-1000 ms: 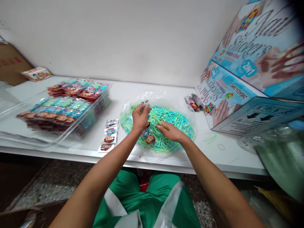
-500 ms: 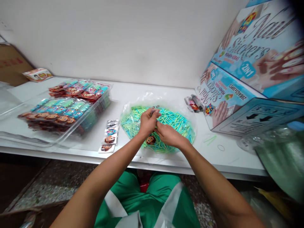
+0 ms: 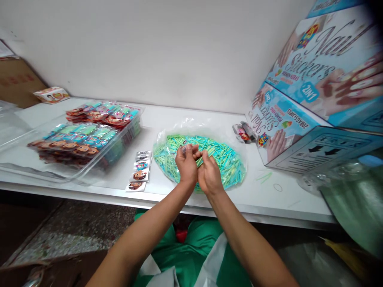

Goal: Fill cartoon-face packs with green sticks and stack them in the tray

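Both hands meet over the pile of thin green and teal sticks [image 3: 227, 159], which lies in a crumpled clear plastic bag [image 3: 191, 122] on the white counter [image 3: 167, 119].

Left hand [image 3: 187, 163]: fingers closed on a small clear plastic packet [image 3: 183, 149]; contents too small to tell.

Right hand [image 3: 209, 175]: thumb and forefinger pinched on one thin green stick [image 3: 206, 156], tip towards the packet.

Step in hand, judged: bringing stick to packet. That calls for a steady packet and fine aim.

Counts:
- one stick held; pile beyond counting
- two loose green sticks [image 3: 263, 175] on the counter
- one strip of four cartoon-face packets [image 3: 139, 171]
- one clear tray of packed goods [image 3: 18, 159]
- two blue cardboard nail-sticker boxes [image 3: 299, 123]
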Motion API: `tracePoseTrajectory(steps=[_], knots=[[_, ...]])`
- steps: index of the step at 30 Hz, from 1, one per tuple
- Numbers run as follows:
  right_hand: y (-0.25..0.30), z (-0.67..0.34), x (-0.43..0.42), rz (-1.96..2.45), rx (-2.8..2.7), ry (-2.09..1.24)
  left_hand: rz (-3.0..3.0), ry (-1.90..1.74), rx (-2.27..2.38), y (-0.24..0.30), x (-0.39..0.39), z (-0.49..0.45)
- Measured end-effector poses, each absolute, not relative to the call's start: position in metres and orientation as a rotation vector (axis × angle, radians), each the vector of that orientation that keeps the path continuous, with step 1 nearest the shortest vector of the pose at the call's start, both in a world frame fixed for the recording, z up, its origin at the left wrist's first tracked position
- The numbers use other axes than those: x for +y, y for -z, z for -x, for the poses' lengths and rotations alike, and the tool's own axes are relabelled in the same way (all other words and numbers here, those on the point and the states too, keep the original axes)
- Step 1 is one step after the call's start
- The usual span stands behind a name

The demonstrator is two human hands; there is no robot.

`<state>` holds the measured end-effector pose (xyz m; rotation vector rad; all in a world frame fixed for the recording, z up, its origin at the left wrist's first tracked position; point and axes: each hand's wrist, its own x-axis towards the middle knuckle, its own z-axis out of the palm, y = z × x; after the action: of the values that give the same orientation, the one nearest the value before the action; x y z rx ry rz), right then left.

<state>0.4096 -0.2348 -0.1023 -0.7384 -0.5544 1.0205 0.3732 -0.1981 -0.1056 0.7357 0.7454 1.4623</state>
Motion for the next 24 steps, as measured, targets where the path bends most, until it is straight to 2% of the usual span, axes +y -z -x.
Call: tracePoseTrajectory(steps=[5, 9, 12, 17, 20, 24], knots=[[0.099, -0.412, -0.248, 0.777, -0.518, -1.062, -0.81, -1.382, 0.786, 0.115, -0.201, -0.355], [0.089, -0.402, -0.25, 0.678, -0.495, -0.978, -0.761, -1.425, 0.791, 0.117, -0.209, -0.356], [0.092, -0.386, -0.253, 0.772, -0.594, -0.93, -0.709, -1.384, 0.782, 0.117, -0.216, -0.359], [0.09, -0.403, -0.27, 1.175, -1.073, -0.808, -0.813, -1.271, 0.807, 0.119, -0.224, -0.338], [0.075, -0.433, -0.279, 1.333, -1.528, -0.889, -0.907, -1.146, 0.759, 0.121, -0.229, -0.317], [0.058, -0.457, -0.282, 1.59, -2.024, -0.622, -1.13, -1.06, 0.77, 0.12, -0.234, -0.297]])
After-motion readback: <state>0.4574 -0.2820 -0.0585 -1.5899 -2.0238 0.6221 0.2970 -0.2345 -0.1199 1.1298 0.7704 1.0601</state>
